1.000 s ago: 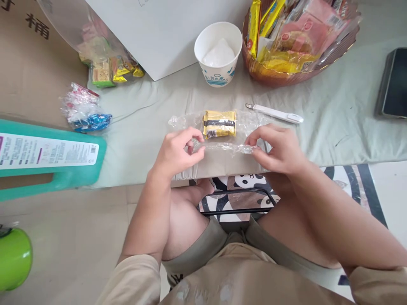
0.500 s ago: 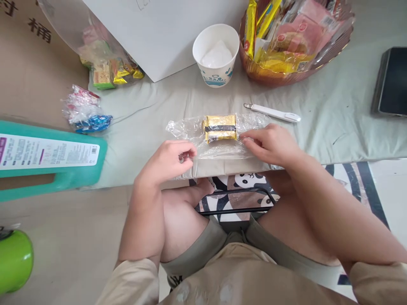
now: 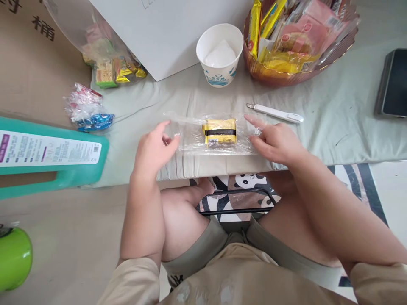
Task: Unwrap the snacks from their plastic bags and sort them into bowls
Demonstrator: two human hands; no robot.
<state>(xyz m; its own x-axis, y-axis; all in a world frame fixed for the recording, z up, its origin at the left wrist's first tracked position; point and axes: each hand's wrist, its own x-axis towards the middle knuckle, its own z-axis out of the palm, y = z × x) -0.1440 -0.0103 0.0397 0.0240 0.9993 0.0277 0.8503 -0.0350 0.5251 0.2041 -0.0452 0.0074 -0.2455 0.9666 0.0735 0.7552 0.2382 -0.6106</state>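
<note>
A yellow packet [image 3: 220, 131] with a dark band lies on a sheet of clear plastic [image 3: 190, 137], spread on the cloth [image 3: 333, 110] between the two hands. The left hand [image 3: 153, 148] is at the plastic's left end, thumb and forefinger apart – whether they touch it I cannot tell. The right hand [image 3: 277, 142] has its thumb and forefinger spread over the right end – just below a white-handled tool [image 3: 276, 113]
</note>
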